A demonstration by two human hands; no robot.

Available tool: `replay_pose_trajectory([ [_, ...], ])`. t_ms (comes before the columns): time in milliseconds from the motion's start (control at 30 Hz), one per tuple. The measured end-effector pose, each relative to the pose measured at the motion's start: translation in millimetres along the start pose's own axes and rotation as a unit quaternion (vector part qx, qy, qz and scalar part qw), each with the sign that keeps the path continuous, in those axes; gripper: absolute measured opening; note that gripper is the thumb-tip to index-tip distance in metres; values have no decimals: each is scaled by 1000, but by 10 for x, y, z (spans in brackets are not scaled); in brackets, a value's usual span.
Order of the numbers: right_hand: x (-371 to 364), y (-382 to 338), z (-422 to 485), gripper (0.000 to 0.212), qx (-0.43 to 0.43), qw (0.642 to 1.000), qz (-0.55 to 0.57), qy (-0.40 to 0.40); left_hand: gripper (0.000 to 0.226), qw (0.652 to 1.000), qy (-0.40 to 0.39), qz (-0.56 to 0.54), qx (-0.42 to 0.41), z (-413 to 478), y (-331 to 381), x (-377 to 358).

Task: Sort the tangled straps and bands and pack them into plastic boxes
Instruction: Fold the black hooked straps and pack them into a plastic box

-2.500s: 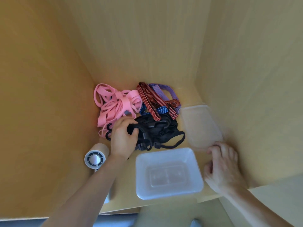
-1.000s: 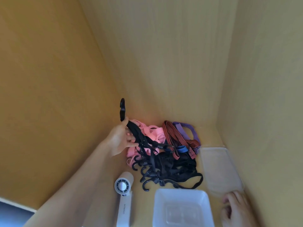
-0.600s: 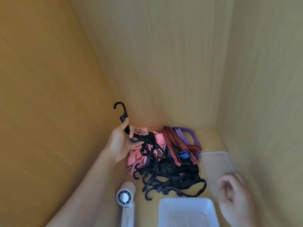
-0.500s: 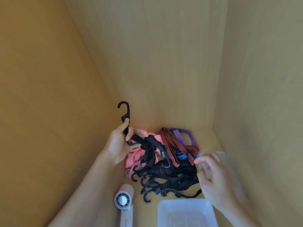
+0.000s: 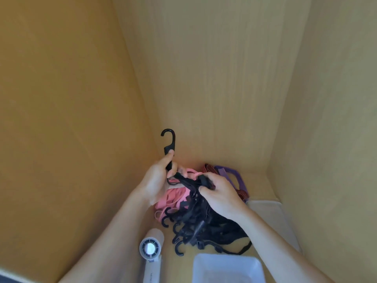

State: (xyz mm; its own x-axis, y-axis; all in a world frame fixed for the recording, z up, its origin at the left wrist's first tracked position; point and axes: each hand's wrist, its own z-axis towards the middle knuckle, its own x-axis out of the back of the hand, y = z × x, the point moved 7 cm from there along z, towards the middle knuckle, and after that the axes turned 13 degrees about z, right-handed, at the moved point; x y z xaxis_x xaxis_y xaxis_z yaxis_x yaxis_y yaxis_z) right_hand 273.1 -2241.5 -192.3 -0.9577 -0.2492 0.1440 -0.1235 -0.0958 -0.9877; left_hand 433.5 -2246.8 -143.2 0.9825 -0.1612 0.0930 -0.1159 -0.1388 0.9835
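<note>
I am gripping a black hooked strap (image 5: 170, 150) in the left hand (image 5: 156, 181), thumb and fingers curled round the shank just below the hook, which is pointing up in front of the wooden back wall (image 5: 214, 88). The right hand (image 5: 221, 196) is closing on the same strap a little further along, fingers and thumb pinching a black fitting on it; I cannot tell whether that is a buckle or a knot. The two hands are sitting close together above the pile, and the strap is stretching between them and trailing down into the black tangle (image 5: 201, 225), which is lying on the desk (image 5: 175, 266) with several hooks sticking out on its left side. The pink bands (image 5: 173, 199) are lying just left of and partly under the tangle, below the left hand. Behind the right hand, in the back corner, the red striped strap (image 5: 242, 196) and the purple band (image 5: 232, 174) are showing, touching each other. The white plastic box (image 5: 228, 269) is sitting open at the near edge, just in front of the tangle. A clear plastic box (image 5: 274, 218), or perhaps a lid, is resting along the right wall. A small white handheld fan (image 5: 150, 249) is lying left of the white box.
</note>
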Motion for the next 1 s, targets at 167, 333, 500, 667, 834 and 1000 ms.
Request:
replay_pose_trajectory([
  [167, 131, 2, -36, 32, -82, 979, 186, -19, 69, 1000, 23, 8, -11, 17, 48, 21],
  [333, 460, 113, -163, 27, -91, 982, 156, 62, 68, 997, 70, 14, -11, 37, 30, 134],
  [500, 1171, 510, -426, 18, -170, 912, 214, 306, 68, 995, 101, 5, -11, 59, 102, 247],
  [667, 1554, 880, -654, 15, -237, 847, 244, 409, 63, 994, 105, 28, -23, 67, 221, 286],
  [834, 1369, 881, -576, 16, -255, 837, 306, 374, 41, 988, 80, 128, -23, 28, 248, 212],
  [1000, 1221, 749, -481, 15, -245, 841, 360, 322, 20, 979, 66, 187, -37, -9, 274, 186],
])
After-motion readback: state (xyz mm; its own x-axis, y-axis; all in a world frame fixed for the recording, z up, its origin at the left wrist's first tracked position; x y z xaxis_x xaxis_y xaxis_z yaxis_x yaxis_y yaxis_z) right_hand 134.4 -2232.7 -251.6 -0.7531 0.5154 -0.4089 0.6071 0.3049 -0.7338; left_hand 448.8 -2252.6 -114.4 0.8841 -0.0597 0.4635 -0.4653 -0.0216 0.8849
